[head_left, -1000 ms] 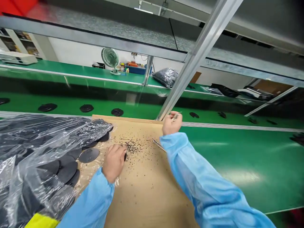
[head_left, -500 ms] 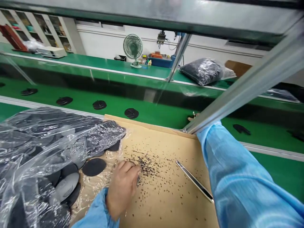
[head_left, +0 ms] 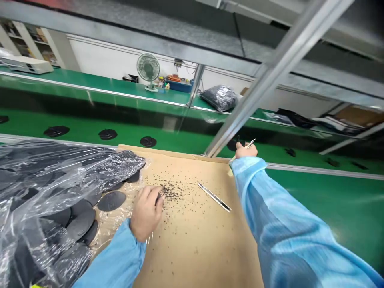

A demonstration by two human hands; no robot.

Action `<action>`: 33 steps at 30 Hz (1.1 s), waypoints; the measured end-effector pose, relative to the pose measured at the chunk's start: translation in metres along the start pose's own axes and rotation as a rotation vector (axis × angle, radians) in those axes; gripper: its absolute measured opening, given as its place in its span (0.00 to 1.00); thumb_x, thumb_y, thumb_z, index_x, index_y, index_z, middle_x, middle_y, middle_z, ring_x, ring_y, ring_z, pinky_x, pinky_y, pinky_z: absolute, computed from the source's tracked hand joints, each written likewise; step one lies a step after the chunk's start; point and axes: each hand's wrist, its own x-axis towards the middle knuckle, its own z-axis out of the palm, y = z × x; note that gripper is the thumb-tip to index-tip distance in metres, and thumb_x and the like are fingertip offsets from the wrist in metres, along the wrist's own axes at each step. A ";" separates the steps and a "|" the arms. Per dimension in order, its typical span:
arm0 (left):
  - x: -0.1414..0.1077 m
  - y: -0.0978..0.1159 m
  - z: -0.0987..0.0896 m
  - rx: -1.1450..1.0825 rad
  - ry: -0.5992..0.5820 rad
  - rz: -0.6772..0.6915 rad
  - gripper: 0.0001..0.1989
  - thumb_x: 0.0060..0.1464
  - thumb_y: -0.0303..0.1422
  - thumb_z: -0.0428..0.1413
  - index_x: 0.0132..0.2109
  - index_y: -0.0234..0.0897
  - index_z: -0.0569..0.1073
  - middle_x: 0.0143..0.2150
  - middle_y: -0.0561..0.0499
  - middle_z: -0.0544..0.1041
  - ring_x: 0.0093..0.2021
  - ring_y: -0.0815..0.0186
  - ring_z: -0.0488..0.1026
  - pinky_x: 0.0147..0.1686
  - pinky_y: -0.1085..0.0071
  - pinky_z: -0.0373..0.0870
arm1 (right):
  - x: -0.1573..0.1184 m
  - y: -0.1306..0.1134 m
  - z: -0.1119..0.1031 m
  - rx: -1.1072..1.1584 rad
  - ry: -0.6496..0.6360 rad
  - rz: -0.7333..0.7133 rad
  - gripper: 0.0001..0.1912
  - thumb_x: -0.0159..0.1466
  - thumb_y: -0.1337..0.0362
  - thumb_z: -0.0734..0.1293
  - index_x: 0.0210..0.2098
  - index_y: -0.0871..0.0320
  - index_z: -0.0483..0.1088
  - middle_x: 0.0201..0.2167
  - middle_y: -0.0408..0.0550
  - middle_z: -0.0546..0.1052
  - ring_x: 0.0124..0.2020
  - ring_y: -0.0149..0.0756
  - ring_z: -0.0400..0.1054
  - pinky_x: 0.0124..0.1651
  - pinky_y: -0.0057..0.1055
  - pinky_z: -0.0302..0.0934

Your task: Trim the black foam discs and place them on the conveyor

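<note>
My left hand (head_left: 147,212) rests over the brown cardboard (head_left: 198,248), its fingers curled round a small black piece (head_left: 158,198) that mostly hides in the grip. Beside it, tiny black scraps (head_left: 172,191) are scattered over the cardboard. Stretched forward past the metal post, my right hand (head_left: 246,150) is closed on a slim silver metal tool (head_left: 251,143); its exact kind is unclear. A dark flat piece (head_left: 233,144) lies on the green belt by those fingers; whether they touch it I cannot tell. A long silver-and-black tool (head_left: 214,197) lies on the cardboard between my arms.
Black round pieces (head_left: 111,201) lie under and beside a clear plastic bag (head_left: 69,176) on the left. Several black pieces (head_left: 148,141) sit along the green belt (head_left: 180,146). A slanted metal post (head_left: 240,116) rises near my right hand. Behind stands a fan (head_left: 148,68).
The view has swung right. My right hand, formerly mostly hidden behind the post, now shows to its right over the belt. My left hand stays by the scraps, still curled.
</note>
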 end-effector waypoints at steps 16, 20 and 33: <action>-0.002 0.030 -0.010 -1.464 -0.213 -0.640 0.24 0.41 0.39 0.67 0.44 0.32 0.71 0.39 0.45 0.76 0.36 0.65 0.74 0.36 0.69 0.69 | -0.318 -0.048 -0.050 0.895 -0.500 -0.086 0.13 0.58 0.55 0.68 0.33 0.58 0.64 0.26 0.40 0.67 0.27 0.29 0.62 0.33 0.28 0.60; 0.007 0.022 -0.020 -1.606 -0.020 -0.721 0.19 0.41 0.36 0.67 0.39 0.35 0.71 0.35 0.50 0.77 0.35 0.67 0.74 0.35 0.70 0.70 | -0.323 -0.042 -0.049 0.699 -0.635 -0.322 0.10 0.61 0.57 0.65 0.34 0.57 0.64 0.26 0.42 0.68 0.27 0.31 0.62 0.33 0.29 0.60; 0.016 0.021 -0.033 -1.586 -0.024 -0.910 0.15 0.46 0.31 0.64 0.35 0.36 0.64 0.22 0.56 0.65 0.20 0.75 0.61 0.18 0.79 0.59 | -0.305 -0.032 -0.058 0.163 -0.647 -0.658 0.20 0.62 0.61 0.61 0.52 0.60 0.65 0.46 0.55 0.74 0.48 0.45 0.67 0.53 0.39 0.60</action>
